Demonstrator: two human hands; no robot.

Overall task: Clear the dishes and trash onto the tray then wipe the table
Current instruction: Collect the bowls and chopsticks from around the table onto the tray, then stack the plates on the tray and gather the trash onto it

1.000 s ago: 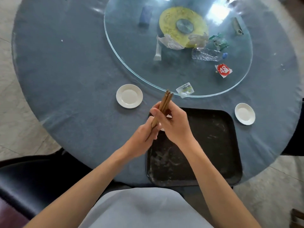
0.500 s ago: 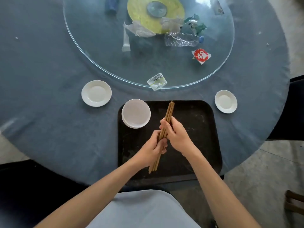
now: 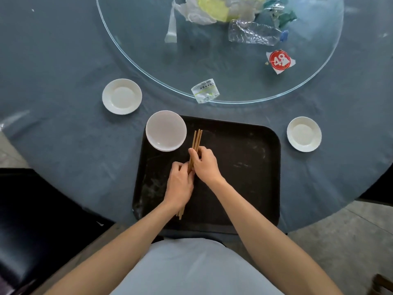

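Note:
A bundle of brown chopsticks (image 3: 196, 139) lies low over the black tray (image 3: 244, 167), pointing away from me. My left hand (image 3: 179, 184) grips its near half and my right hand (image 3: 204, 163) pinches its middle. White bowls (image 3: 165, 130) are stacked on the tray's far left corner. One white saucer (image 3: 121, 96) sits on the blue tablecloth to the left, another saucer (image 3: 304, 134) to the right. Trash lies on the glass turntable (image 3: 148, 67): a crushed plastic bottle (image 3: 253, 35), a red "48" wrapper (image 3: 279, 60), a small packet (image 3: 205, 90) and crumpled plastic (image 3: 195, 13).
A black chair (image 3: 32, 220) stands at the near left by the table's edge. Bare grey floor shows at the near right. My light shirt fills the bottom centre.
Both hands have lowered the chopsticks from above the table down onto the tray. The view has shifted closer, and the stacked bowls came into sight.

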